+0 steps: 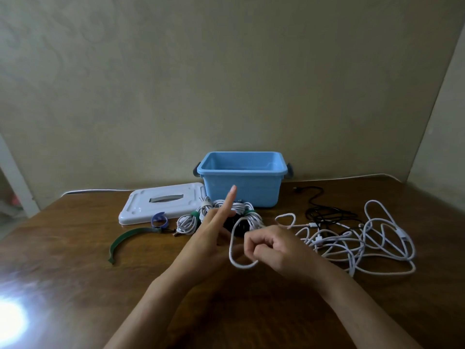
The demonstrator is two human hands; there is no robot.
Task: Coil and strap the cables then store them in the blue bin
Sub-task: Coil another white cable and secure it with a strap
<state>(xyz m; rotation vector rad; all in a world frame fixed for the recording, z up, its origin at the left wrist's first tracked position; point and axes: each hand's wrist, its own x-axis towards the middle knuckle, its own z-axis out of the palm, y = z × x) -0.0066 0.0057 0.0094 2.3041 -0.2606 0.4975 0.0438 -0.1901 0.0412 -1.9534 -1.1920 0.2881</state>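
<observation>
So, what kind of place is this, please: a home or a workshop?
Probably a room in a home: a wooden table against a plain wall, bearing a blue bin, its white lid and loose cables.

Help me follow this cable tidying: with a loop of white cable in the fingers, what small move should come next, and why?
Probably wind another turn. The right hand pinches a loop of thin white cable beside the left hand, whose forefinger points up, while most of that cable lies loose on the brown wooden table. The long green strap lies unused, and the blue plastic bin looks empty.
</observation>
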